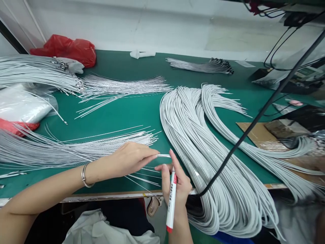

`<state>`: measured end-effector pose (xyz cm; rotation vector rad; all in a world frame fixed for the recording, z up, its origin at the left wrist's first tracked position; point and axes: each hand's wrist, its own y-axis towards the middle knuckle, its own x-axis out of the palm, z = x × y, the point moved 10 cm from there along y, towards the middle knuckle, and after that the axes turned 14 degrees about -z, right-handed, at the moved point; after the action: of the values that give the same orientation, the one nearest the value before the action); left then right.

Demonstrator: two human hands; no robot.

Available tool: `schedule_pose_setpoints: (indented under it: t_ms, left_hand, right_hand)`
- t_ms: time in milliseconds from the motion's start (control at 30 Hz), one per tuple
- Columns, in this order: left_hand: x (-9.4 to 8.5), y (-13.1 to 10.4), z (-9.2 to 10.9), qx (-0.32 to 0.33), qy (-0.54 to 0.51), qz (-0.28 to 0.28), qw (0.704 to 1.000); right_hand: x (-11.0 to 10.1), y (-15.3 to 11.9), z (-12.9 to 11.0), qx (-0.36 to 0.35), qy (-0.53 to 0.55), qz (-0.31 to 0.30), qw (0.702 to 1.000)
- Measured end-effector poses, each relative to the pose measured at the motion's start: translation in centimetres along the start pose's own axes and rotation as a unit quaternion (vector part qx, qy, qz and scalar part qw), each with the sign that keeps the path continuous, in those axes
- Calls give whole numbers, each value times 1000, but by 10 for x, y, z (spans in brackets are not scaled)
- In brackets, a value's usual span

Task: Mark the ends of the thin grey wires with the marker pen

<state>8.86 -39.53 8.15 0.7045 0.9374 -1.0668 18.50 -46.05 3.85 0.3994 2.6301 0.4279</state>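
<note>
My left hand (127, 159), with a silver bangle at the wrist, pinches a few thin white wires (164, 155) whose ends stick out to the right. The fingertips of my right hand (179, 183) are at the other end of these wires. A white marker (171, 203) with red ends is held in my right hand, pointing down. Behind my left hand lies a bundle of thin wires (101, 149). Just right of my right hand, thick grey-white cable bundles (203, 145) hang over the table's front edge.
More wire bundles (127, 85) lie farther back on the green table (122, 112). Red bags (68, 49) and a clear bag (27, 105) are at left. A black cable (236, 145) crosses diagonally at right, before cardboard (256, 139).
</note>
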Motion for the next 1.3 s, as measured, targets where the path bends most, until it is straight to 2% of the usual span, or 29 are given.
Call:
schedule_pose_setpoints:
  t_ms: [100, 200, 300, 433, 567, 667, 900, 1033, 1200, 1300]
  left_hand:
    - [0, 2, 0, 0, -4, 4, 1000]
    - [0, 2, 0, -3, -4, -1, 1000]
    - [5, 2, 3, 1, -4, -43, 999]
    - [14, 2, 9, 17, -8, -113, 993]
    - [12, 2, 6, 2, -57, -128, 990]
    - [11, 3, 5, -4, -74, -133, 988]
    - [17, 2, 9, 21, 13, -158, 987]
    - [15, 0, 14, 47, 40, -139, 988]
    - [9, -1, 13, 8, 73, -78, 994]
    - [5, -2, 18, 11, 88, -42, 995]
  right_hand:
    - [5, -1, -3, -10, 1, -11, 1000]
    - [2, 1, 0, -11, -7, -19, 1000]
    - [-6, 8, 1, -40, -16, -29, 999]
    - [-3, 21, 8, -34, 7, -102, 994]
    - [6, 24, 14, -18, 66, -160, 985]
    - [9, 23, 14, -19, 76, -174, 982]
    - [6, 26, 1, -71, 64, -179, 979]
    - [7, 30, -7, -101, 43, -190, 976]
    - [2, 33, -5, -97, 46, -149, 983]
    - [2, 32, -1, -83, 43, -134, 987]
